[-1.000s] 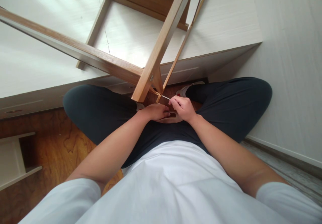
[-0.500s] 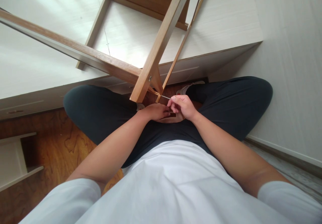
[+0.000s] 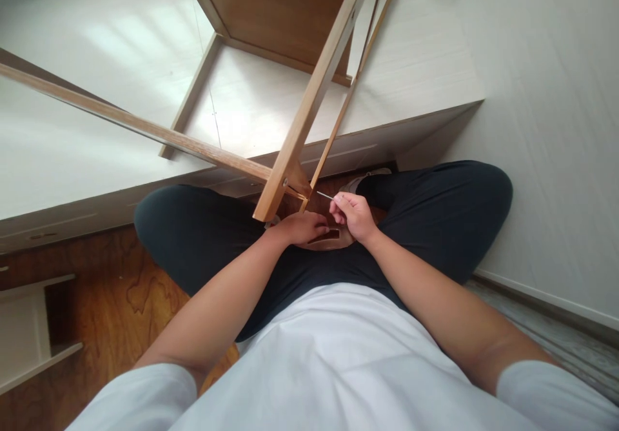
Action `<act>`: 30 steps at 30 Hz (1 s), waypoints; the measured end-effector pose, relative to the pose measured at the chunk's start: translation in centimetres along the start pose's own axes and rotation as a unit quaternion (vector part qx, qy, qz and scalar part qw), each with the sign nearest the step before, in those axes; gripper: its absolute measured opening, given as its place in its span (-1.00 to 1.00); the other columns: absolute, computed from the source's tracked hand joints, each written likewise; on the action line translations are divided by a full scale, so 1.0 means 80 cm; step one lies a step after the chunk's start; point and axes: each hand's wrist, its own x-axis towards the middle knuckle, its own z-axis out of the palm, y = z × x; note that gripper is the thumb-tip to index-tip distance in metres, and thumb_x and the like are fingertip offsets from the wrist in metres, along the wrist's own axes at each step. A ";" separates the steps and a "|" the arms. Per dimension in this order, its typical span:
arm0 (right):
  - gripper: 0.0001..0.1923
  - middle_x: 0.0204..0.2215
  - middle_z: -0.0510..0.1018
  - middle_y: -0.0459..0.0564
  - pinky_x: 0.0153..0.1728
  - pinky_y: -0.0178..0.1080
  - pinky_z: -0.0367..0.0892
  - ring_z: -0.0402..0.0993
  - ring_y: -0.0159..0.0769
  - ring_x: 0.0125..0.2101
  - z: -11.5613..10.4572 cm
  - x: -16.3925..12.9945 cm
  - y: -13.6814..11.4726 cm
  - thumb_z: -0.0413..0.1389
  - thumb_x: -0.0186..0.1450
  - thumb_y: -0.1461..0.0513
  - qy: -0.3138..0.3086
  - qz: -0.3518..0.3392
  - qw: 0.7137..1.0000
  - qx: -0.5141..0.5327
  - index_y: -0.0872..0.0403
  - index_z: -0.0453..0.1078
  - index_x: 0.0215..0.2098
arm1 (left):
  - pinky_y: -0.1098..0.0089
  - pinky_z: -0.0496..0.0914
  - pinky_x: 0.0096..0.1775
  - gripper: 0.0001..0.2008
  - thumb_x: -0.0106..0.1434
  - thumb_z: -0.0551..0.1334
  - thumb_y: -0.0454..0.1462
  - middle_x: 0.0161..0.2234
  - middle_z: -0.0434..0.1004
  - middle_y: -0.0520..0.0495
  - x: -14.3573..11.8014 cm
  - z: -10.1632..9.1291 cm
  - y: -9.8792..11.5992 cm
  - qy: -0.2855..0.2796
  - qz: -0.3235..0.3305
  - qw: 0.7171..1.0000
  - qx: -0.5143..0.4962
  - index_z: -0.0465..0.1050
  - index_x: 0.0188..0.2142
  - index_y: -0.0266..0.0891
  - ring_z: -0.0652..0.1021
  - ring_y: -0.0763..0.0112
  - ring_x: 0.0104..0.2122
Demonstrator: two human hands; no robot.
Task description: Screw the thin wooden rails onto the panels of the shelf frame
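Observation:
I sit cross-legged on a wooden floor with a wooden frame (image 3: 309, 105) of crossed bars resting in my lap. My right hand (image 3: 355, 216) pinches a thin metal tool (image 3: 325, 195) whose tip points at the joint (image 3: 293, 189) where the bars meet, just left of the hand. My left hand (image 3: 302, 227) lies closed beside the right one, pressing on a small brown wooden piece (image 3: 333, 236) in my lap. What the left fingers hold is hidden.
A white cabinet (image 3: 416, 76) with a brown-backed open compartment stands right in front of my knees. A white wall (image 3: 556, 128) closes the right side. A white shelf piece (image 3: 29, 328) lies on the floor at the left.
The view has tilted slightly, so the frame and hands sit a little lower in the picture. My right hand has drawn the thin tool a bit away from the joint.

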 end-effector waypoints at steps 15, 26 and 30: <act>-0.51 -0.72 0.32 -0.15 -0.64 -0.29 0.04 0.16 -0.38 -0.69 0.016 0.011 0.014 0.09 0.37 -0.13 0.043 -0.017 0.998 0.031 0.03 0.41 -0.51 | 0.51 0.16 -0.52 -0.57 0.21 0.33 0.05 -0.47 0.37 0.12 -0.016 0.059 0.047 0.267 -0.007 0.657 -0.705 0.39 -0.10 -0.16 0.32 0.56 -0.57; -0.40 -0.73 0.25 -0.19 -0.65 -0.36 -0.02 0.09 -0.47 -0.71 0.026 0.016 0.017 0.06 0.31 -0.25 0.093 -0.004 0.994 0.059 0.07 0.33 -0.52 | 0.52 0.17 -0.51 -0.47 0.06 0.47 0.12 -0.51 0.35 0.12 -0.022 0.056 0.035 0.406 -0.003 0.449 -0.796 0.41 -0.24 -0.21 0.28 0.61 -0.58; -0.38 -0.74 0.22 -0.21 -0.66 -0.37 -0.07 0.06 -0.48 -0.72 0.029 0.019 0.022 0.08 0.27 -0.29 0.096 0.001 0.993 0.069 0.07 0.33 -0.52 | 0.54 0.16 -0.54 -0.38 -0.03 0.48 0.18 -0.49 0.37 0.12 -0.032 0.043 0.015 0.503 -0.026 0.410 -0.761 0.46 -0.17 -0.19 0.29 0.60 -0.57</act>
